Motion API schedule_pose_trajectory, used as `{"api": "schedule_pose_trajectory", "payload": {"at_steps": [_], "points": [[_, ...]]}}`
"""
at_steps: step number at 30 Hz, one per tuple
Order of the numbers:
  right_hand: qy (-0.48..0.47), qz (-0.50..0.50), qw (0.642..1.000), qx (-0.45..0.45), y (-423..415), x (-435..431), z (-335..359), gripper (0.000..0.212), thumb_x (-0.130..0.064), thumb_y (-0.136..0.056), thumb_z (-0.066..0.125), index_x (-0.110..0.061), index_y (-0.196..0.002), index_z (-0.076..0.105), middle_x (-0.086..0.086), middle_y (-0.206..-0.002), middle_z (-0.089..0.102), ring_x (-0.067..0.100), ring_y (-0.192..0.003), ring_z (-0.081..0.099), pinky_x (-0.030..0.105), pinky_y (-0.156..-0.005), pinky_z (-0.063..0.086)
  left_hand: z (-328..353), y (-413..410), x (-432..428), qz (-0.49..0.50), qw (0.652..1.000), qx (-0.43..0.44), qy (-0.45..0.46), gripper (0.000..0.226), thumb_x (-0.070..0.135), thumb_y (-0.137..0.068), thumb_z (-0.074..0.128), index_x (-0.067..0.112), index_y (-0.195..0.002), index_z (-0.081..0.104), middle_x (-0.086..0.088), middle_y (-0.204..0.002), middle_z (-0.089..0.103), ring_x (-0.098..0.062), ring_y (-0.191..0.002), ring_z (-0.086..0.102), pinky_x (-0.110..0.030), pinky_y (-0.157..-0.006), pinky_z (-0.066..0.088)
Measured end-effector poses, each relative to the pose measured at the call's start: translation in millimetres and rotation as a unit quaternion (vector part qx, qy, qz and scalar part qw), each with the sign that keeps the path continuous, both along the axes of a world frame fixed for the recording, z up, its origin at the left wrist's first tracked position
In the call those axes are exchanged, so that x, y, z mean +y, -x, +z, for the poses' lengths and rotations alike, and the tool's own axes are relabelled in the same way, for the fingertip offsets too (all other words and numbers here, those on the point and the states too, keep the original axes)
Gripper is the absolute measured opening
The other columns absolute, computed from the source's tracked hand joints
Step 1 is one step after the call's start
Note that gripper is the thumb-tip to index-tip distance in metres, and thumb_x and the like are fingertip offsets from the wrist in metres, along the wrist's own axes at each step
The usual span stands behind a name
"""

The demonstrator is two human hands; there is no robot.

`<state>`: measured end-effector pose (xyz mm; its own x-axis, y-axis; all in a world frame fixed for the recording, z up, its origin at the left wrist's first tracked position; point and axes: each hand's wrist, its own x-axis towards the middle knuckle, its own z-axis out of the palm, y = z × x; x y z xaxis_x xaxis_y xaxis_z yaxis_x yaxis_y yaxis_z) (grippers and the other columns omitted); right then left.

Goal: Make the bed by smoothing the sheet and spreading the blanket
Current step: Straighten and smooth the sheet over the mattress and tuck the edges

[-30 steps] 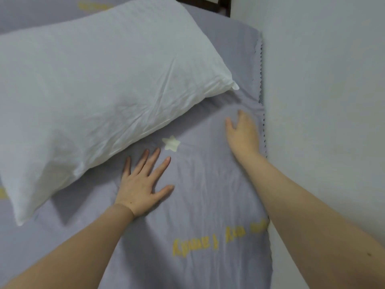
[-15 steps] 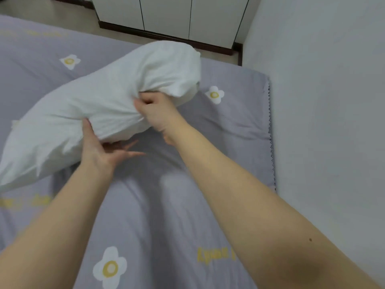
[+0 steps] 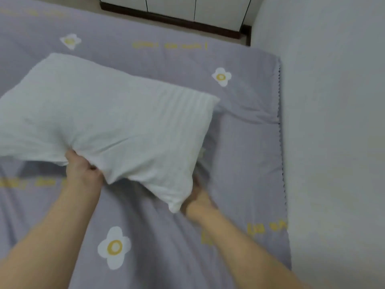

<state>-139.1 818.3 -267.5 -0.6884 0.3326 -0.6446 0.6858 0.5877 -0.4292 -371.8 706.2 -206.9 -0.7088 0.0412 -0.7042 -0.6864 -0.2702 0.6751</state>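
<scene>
Pillow: a white pillow (image 3: 116,122) lies slantwise over the left and middle of the bed, its near edge raised off the sheet with shadow beneath.
Sheet: a lilac sheet (image 3: 245,163) with white-and-yellow flowers (image 3: 114,247) and yellow lettering covers the mattress, creased near the wall.
Left hand: the left hand (image 3: 82,171) grips a bunch of the pillow's near edge, fingers curled into the fabric.
Right hand: the right hand (image 3: 198,198) is at the pillow's near right corner, blurred, fingers hidden under it; I cannot tell its grip.
Surroundings: a pale wall (image 3: 333,122) runs along the bed's right side; white cupboard doors (image 3: 187,7) stand beyond the far end.
</scene>
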Motion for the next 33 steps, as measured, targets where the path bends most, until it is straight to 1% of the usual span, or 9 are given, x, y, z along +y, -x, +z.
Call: {"api": "schedule_pose_trajectory", "payload": {"at_steps": [2,6,9,12,17,19,24,28,33], "points": [[-0.176,0.013,0.984,0.023,-50,31,-27,0.062,-0.044,-0.100,0.036,-0.032,-0.153,0.005,-0.002,-0.163,-0.002,0.019,-0.147,-0.012,0.048,-0.118,-0.001,-17,-10,-16,-0.069,0.997,0.020,0.002,0.037,0.042,-0.103,0.028,0.026,-0.122,0.056,-0.007,-0.142,0.052,-0.019,-0.112,0.058,-0.029,-0.103,0.043],[-0.297,-0.229,0.926,-0.040,-128,75,-44,0.061,-0.050,-0.100,0.021,-0.026,-0.153,0.001,-0.004,-0.162,0.000,0.015,-0.150,0.000,0.047,-0.119,0.004,-58,-54,-61,-0.238,0.947,0.143,0.160,0.029,0.027,-0.103,0.035,0.018,-0.122,0.056,-0.007,-0.122,0.060,-0.019,-0.109,0.053,-0.031,-0.083,0.047],[-0.318,-0.330,0.883,-0.106,-132,92,-35,0.061,-0.039,-0.102,0.019,-0.011,-0.153,0.002,0.004,-0.163,0.002,0.018,-0.150,0.000,0.050,-0.119,0.005,-92,-104,-105,-0.502,0.722,0.290,0.378,0.048,0.027,-0.103,0.040,0.015,-0.148,0.034,0.000,-0.157,0.025,-0.012,-0.140,0.027,-0.037,-0.113,0.021],[-0.349,-0.296,0.889,-0.033,-91,90,-23,0.059,-0.025,-0.101,0.033,-0.006,-0.152,0.012,0.009,-0.161,0.010,0.024,-0.149,0.008,0.054,-0.118,0.006,-103,-165,-151,-0.652,0.473,0.356,0.474,0.076,0.066,-0.092,0.028,0.026,-0.154,0.012,-0.001,-0.162,0.005,-0.026,-0.149,0.009,-0.063,-0.111,0.013],[-0.229,0.065,0.968,0.081,-13,71,-30,0.061,-0.036,-0.101,0.031,-0.018,-0.155,0.008,-0.001,-0.163,0.003,0.020,-0.150,-0.001,0.057,-0.117,0.012,-114,-249,-226,-0.725,0.318,0.406,0.457,0.093,0.082,-0.071,0.038,0.037,-0.151,0.020,-0.012,-0.159,0.022,-0.038,-0.144,0.020,-0.076,-0.097,0.018],[-0.203,0.080,0.974,0.054,-18,81,-42,0.060,-0.043,-0.102,0.026,-0.025,-0.154,0.003,-0.003,-0.163,-0.004,0.019,-0.149,-0.005,0.057,-0.117,0.006,-115,-264,-254,-0.742,0.275,0.428,0.437,0.094,0.084,-0.066,0.045,0.043,-0.149,0.025,-0.010,-0.160,0.020,-0.041,-0.144,0.021,-0.079,-0.097,0.014],[-0.264,-0.298,0.914,-0.082,-117,101,-44,0.066,-0.051,-0.101,0.017,-0.017,-0.154,-0.002,0.002,-0.163,-0.006,0.020,-0.150,-0.004,0.049,-0.120,0.002,-99,-288,-309,-0.752,0.249,0.474,0.384,0.065,0.076,-0.083,0.037,0.049,-0.142,0.037,-0.007,-0.151,0.038,-0.038,-0.140,0.031,-0.076,-0.099,0.020],[-0.369,-0.360,0.852,-0.092,-133,70,-32,0.065,-0.038,-0.102,0.028,-0.003,-0.152,0.006,0.011,-0.162,0.007,0.026,-0.149,0.007,0.058,-0.117,0.007,-88,-255,-328,-0.765,0.138,0.581,0.240,0.056,0.060,-0.095,0.035,0.040,-0.148,0.031,0.003,-0.155,0.035,-0.025,-0.138,0.041,-0.063,-0.105,0.022],[-0.310,-0.045,0.948,0.053,-114,-71,-42,0.068,-0.052,-0.096,0.026,-0.018,-0.154,0.014,0.004,-0.161,0.014,0.026,-0.148,0.015,0.058,-0.115,0.008,-80,-175,-283,-0.653,0.436,0.400,0.473,0.075,0.073,-0.085,0.022,0.044,-0.150,-0.004,0.003,-0.162,-0.007,-0.025,-0.149,0.000,-0.066,-0.108,0.003]]}}
